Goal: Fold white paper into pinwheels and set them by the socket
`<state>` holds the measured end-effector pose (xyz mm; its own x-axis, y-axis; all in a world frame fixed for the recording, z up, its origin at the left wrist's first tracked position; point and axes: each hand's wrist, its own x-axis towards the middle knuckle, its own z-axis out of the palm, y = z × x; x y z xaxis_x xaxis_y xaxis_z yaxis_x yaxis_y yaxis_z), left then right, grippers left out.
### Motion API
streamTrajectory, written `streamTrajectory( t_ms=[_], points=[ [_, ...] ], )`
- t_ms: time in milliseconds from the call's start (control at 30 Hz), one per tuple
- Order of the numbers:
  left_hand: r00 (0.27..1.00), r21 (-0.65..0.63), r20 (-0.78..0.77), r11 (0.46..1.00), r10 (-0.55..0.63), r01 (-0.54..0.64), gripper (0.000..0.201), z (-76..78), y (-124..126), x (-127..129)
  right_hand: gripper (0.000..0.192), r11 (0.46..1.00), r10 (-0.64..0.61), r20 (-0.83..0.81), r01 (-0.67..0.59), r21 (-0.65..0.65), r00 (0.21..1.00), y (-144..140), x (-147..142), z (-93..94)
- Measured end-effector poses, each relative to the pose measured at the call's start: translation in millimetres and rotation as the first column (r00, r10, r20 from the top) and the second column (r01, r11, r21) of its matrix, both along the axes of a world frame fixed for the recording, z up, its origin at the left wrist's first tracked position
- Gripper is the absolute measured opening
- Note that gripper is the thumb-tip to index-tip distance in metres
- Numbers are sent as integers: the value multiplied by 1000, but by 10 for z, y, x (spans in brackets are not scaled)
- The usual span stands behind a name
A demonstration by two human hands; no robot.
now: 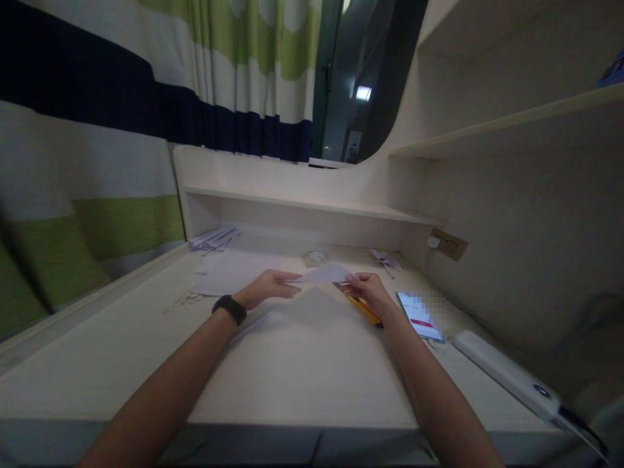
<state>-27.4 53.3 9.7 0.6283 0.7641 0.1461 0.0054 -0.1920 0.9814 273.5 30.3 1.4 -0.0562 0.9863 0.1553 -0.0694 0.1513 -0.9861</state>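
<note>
A small folded piece of white paper (325, 273) is held just above the pale desk (302, 364), between both my hands. My left hand (267, 286), with a black band on its wrist, pinches the paper's left tip. My right hand (369, 290) grips the right end. Under my right hand lies a yellow-handled tool (364, 310) on the desk; whether the hand touches it I cannot tell.
A lit phone (420, 315) lies right of my right hand, a long white device (507, 376) with a cable nearer the edge. White sheets (234, 270), a tape roll (316, 257) and folded paper pieces (214, 238) sit at the back. A striped curtain (121, 130) hangs left.
</note>
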Motion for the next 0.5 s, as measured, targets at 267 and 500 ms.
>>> streamTrajectory(
  t_ms=[267,500],
  points=[
    [963,84,17,959,270,-270,38,-45,-72,190,30,991,-111,-207,94,-91,972,30,-96,-9],
    [923,65,93,923,373,-379,35,-85,-161,367,47,984,-172,-426,178,-28,888,-10,-296,18]
  ],
)
